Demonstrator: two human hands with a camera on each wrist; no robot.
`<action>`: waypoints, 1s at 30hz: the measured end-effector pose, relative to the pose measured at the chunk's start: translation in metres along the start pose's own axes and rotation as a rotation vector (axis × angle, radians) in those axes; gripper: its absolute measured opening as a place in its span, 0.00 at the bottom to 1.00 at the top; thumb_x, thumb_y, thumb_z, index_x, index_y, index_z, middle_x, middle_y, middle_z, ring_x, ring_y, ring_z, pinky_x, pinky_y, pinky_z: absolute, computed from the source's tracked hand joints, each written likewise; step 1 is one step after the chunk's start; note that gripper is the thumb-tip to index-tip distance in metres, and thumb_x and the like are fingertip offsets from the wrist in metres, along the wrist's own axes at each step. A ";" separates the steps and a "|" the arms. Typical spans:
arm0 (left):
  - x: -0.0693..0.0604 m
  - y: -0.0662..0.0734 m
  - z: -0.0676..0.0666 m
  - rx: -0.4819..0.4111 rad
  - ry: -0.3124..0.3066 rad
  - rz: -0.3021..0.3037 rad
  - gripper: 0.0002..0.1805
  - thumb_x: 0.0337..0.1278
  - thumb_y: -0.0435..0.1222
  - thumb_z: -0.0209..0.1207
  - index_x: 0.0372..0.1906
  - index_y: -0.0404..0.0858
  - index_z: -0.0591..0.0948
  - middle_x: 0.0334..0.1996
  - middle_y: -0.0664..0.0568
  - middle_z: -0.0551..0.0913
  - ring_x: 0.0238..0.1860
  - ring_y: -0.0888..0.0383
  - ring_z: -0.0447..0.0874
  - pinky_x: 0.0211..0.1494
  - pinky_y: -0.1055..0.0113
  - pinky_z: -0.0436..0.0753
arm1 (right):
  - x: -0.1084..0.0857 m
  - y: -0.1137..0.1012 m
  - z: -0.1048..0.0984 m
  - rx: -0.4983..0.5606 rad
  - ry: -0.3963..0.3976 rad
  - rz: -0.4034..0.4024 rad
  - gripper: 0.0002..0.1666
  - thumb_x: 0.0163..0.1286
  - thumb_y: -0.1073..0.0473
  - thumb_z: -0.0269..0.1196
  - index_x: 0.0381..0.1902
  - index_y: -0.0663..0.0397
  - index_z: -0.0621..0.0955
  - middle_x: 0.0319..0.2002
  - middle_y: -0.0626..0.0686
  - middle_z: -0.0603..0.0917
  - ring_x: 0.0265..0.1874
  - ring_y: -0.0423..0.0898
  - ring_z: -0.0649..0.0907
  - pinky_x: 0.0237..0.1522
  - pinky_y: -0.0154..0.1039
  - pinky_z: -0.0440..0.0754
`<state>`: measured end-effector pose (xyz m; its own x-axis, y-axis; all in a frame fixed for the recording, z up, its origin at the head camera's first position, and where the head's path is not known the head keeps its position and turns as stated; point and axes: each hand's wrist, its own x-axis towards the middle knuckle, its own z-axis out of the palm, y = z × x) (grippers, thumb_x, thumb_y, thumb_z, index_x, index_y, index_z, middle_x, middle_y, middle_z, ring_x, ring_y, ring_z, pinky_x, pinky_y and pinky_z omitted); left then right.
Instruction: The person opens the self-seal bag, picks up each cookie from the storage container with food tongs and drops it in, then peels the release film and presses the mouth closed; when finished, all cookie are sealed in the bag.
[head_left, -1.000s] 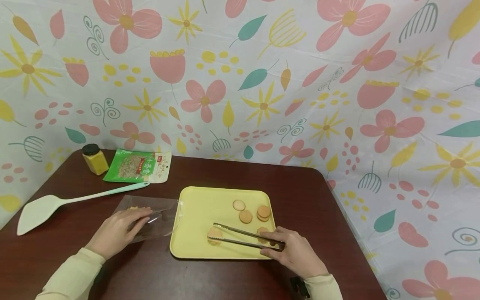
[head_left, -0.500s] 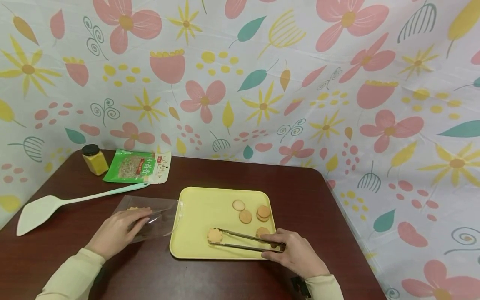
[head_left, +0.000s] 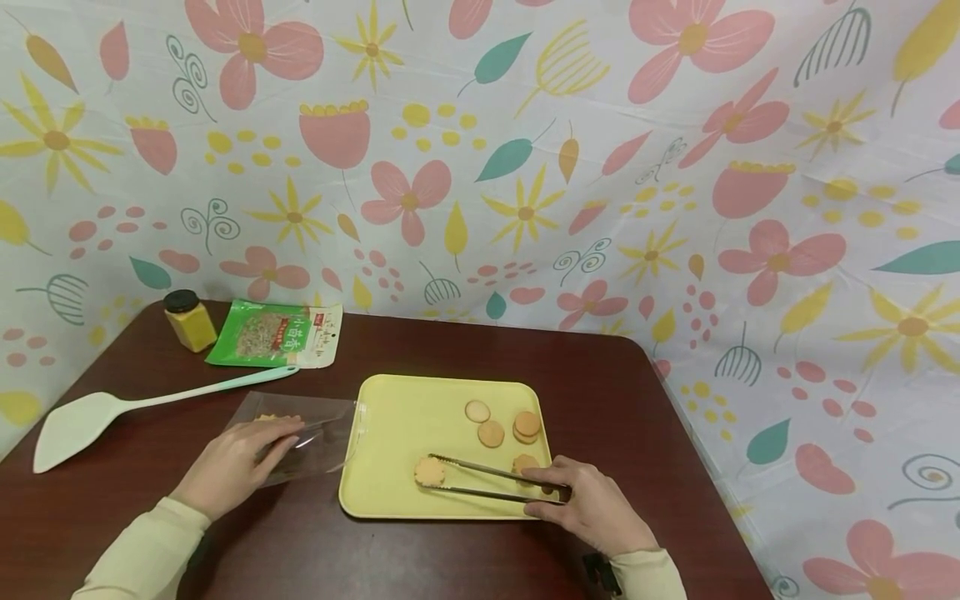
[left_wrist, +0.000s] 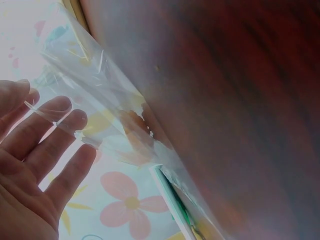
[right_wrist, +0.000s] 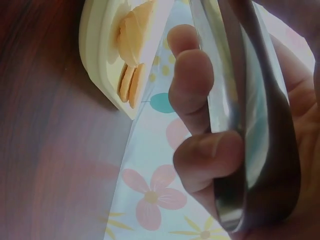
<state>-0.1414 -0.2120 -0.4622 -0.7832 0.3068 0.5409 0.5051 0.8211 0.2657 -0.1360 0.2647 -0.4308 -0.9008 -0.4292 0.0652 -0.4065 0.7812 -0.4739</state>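
Observation:
My right hand (head_left: 592, 504) grips metal tongs (right_wrist: 265, 110), fingers and thumb wrapped about their arms. Over the yellow tray (head_left: 405, 417), the spread tong tips stand on either side of a scalloped cookie (head_left: 430, 472). My left hand (head_left: 236, 458) pinches the edge of a clear plastic bag (head_left: 322, 433) between thumb and forefinger, its other fingers spread. Inside that bag is a brown cookie (left_wrist: 135, 127), partly hidden by the hand in the head view. The bag's mouth overlaps the tray's left rim. Several round cookies (head_left: 491, 433) lie at the tray's right side.
A pale spatula (head_left: 82, 429) lies on the left of the dark table (head_left: 315, 550). Behind it are a yellow jar (head_left: 193, 325) with a black lid and a green packet (head_left: 262, 332). A flower-patterned cloth (head_left: 480, 167) hangs behind the table.
The tongs have shifted slightly, from tips overlying the scalloped cookie to one tip on each side of it. The left hand and bag look unmoved.

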 end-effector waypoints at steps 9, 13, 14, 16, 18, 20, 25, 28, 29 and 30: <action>0.000 0.000 0.001 0.001 -0.005 -0.003 0.17 0.47 0.32 0.71 0.47 0.37 0.86 0.44 0.46 0.87 0.44 0.46 0.86 0.46 0.47 0.84 | -0.001 0.001 -0.001 0.007 0.004 -0.004 0.24 0.56 0.40 0.72 0.52 0.21 0.82 0.32 0.35 0.77 0.22 0.32 0.72 0.25 0.29 0.73; 0.000 0.001 0.000 0.000 -0.017 -0.011 0.17 0.48 0.32 0.71 0.47 0.37 0.86 0.44 0.45 0.86 0.44 0.46 0.86 0.47 0.46 0.84 | -0.002 0.001 -0.001 0.000 0.005 -0.002 0.24 0.55 0.40 0.72 0.52 0.21 0.82 0.32 0.35 0.77 0.22 0.32 0.73 0.25 0.30 0.73; 0.000 0.001 0.000 -0.001 -0.020 -0.012 0.17 0.49 0.32 0.71 0.47 0.37 0.86 0.44 0.45 0.86 0.44 0.46 0.85 0.47 0.46 0.83 | -0.001 0.002 -0.001 -0.002 0.003 0.000 0.25 0.55 0.39 0.72 0.52 0.21 0.82 0.32 0.35 0.77 0.22 0.32 0.73 0.25 0.30 0.72; 0.001 0.001 0.000 -0.002 -0.020 -0.011 0.17 0.48 0.32 0.71 0.47 0.37 0.86 0.44 0.45 0.86 0.45 0.46 0.85 0.47 0.46 0.83 | -0.001 0.002 0.000 -0.008 0.006 0.000 0.25 0.55 0.39 0.72 0.52 0.20 0.82 0.33 0.35 0.78 0.23 0.32 0.72 0.26 0.30 0.72; 0.001 0.001 -0.001 -0.004 -0.020 -0.011 0.16 0.49 0.32 0.71 0.47 0.37 0.86 0.44 0.45 0.86 0.45 0.45 0.85 0.47 0.46 0.83 | 0.000 0.003 0.001 -0.003 0.004 -0.004 0.25 0.55 0.39 0.72 0.52 0.20 0.82 0.35 0.35 0.79 0.24 0.32 0.73 0.26 0.30 0.72; 0.001 0.001 -0.001 -0.005 -0.020 -0.010 0.16 0.48 0.32 0.71 0.46 0.37 0.86 0.44 0.45 0.86 0.45 0.45 0.85 0.47 0.46 0.83 | 0.000 0.003 0.002 0.013 -0.004 -0.012 0.25 0.55 0.40 0.72 0.53 0.20 0.82 0.36 0.36 0.79 0.24 0.32 0.73 0.27 0.30 0.73; 0.002 0.001 0.000 -0.006 -0.013 -0.001 0.17 0.48 0.32 0.71 0.46 0.37 0.86 0.44 0.45 0.87 0.44 0.46 0.86 0.46 0.46 0.84 | 0.002 0.003 0.002 0.055 -0.028 -0.032 0.24 0.57 0.41 0.71 0.53 0.22 0.82 0.37 0.37 0.80 0.23 0.32 0.75 0.27 0.30 0.75; 0.001 0.000 0.000 -0.006 -0.011 0.003 0.17 0.48 0.32 0.71 0.47 0.37 0.86 0.44 0.45 0.86 0.44 0.46 0.86 0.46 0.46 0.84 | 0.002 0.004 0.002 0.055 -0.035 -0.037 0.23 0.58 0.42 0.70 0.53 0.24 0.82 0.38 0.38 0.80 0.23 0.32 0.75 0.27 0.30 0.75; 0.001 0.000 0.001 -0.006 -0.011 0.004 0.17 0.48 0.32 0.71 0.47 0.37 0.86 0.44 0.45 0.86 0.44 0.46 0.86 0.46 0.46 0.84 | 0.001 0.003 0.003 0.052 -0.033 -0.038 0.23 0.58 0.43 0.70 0.53 0.24 0.82 0.38 0.38 0.80 0.24 0.32 0.74 0.27 0.30 0.74; 0.000 0.000 0.001 -0.006 -0.011 0.004 0.17 0.48 0.32 0.71 0.47 0.37 0.86 0.44 0.44 0.86 0.44 0.46 0.86 0.46 0.46 0.84 | 0.001 0.003 0.003 0.048 -0.031 -0.041 0.23 0.59 0.43 0.70 0.53 0.24 0.82 0.39 0.38 0.80 0.24 0.33 0.74 0.28 0.31 0.74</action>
<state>-0.1422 -0.2116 -0.4630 -0.7851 0.3156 0.5329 0.5105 0.8170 0.2683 -0.1379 0.2655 -0.4348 -0.8783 -0.4744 0.0588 -0.4343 0.7405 -0.5129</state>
